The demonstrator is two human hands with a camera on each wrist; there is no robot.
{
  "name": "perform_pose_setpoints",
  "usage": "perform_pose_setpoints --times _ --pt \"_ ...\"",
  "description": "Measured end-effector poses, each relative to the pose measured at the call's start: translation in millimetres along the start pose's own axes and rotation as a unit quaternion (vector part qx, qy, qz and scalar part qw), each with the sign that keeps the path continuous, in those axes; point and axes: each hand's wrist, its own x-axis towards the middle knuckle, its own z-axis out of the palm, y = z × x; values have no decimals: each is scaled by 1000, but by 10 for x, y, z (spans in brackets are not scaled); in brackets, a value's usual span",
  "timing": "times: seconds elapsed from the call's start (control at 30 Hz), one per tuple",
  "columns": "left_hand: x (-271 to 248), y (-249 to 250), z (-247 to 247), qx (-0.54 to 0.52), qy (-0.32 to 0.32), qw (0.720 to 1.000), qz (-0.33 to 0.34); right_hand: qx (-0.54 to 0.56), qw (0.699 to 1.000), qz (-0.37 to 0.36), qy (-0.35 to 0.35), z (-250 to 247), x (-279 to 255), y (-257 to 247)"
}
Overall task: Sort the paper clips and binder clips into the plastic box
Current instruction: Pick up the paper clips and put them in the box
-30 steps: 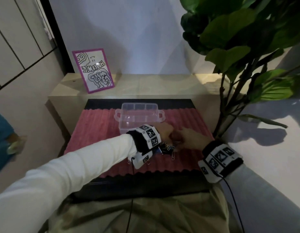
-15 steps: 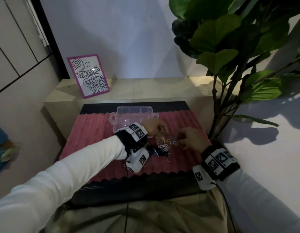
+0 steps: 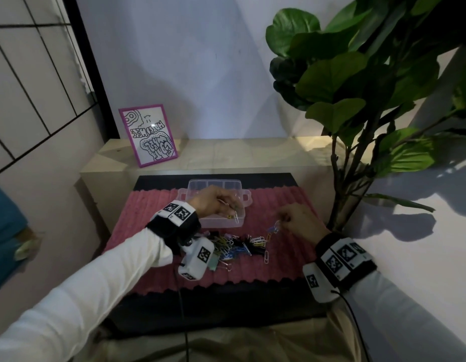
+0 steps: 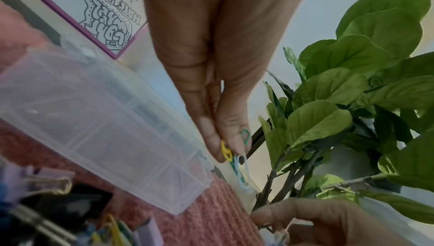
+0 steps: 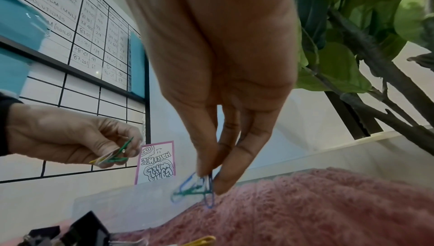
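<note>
A clear plastic box (image 3: 200, 184) with compartments stands at the back of the pink mat (image 3: 145, 205). My left hand (image 3: 233, 210) hovers over the box's front right part and pinches several paper clips (image 4: 234, 159), yellow, green and white. My right hand (image 3: 280, 223) is raised above the mat to the right of the box and pinches a few blue and green paper clips (image 5: 195, 188). A mixed pile of paper clips and binder clips (image 3: 237, 245) lies on the mat in front of the box, between my wrists.
A framed purple-edged drawing (image 3: 148, 135) leans on the pale shelf (image 3: 252, 152) behind the mat. A large leafy plant (image 3: 357, 100) stands close on the right. A single white clip (image 3: 266, 256) lies apart from the pile.
Both hands have lifted off the pile with clips. The left hand has moved back over the box, the right hand up and to the right.
</note>
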Motion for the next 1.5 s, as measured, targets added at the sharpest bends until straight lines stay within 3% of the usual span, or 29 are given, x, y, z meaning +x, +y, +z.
perform_pose_setpoints --times 0.27,0.43,0.5,0.63,0.77,0.87,1.0,1.1,1.23,1.3,1.4,1.5 --pt "90 -28 68 28 23 999 -8 51 998 -4 32 52 -18 -37" --pt "235 0 -26 34 99 994 -9 76 997 1 26 62 -8 33" --pt "292 -19 -68 53 93 994 -25 103 994 2 43 61 5 73" --pt "313 -77 -107 173 21 984 -45 243 967 43 69 55 36 113" --pt "162 -76 -219 175 70 982 -20 305 949 55 65 14 65 10" --pt "-55 -31 -329 118 118 986 6 288 955 41 66 -26 165 -106" --pt "-417 -43 -316 83 134 987 6 241 969 -18 53 -22 335 -365" --pt "-589 -135 -167 128 120 984 -11 242 970 -23 27 63 472 -546" --pt "-591 -216 55 223 70 972 17 105 992 -72 -27 143 528 -586" --pt "-488 -156 144 247 48 967 35 69 993 -93 -13 106 455 -497" --pt "-222 5 327 296 25 954 50 -33 998 -55 -12 107 332 -240" --pt "93 127 576 334 -45 941 38 -112 987 16 -111 156 225 -47"
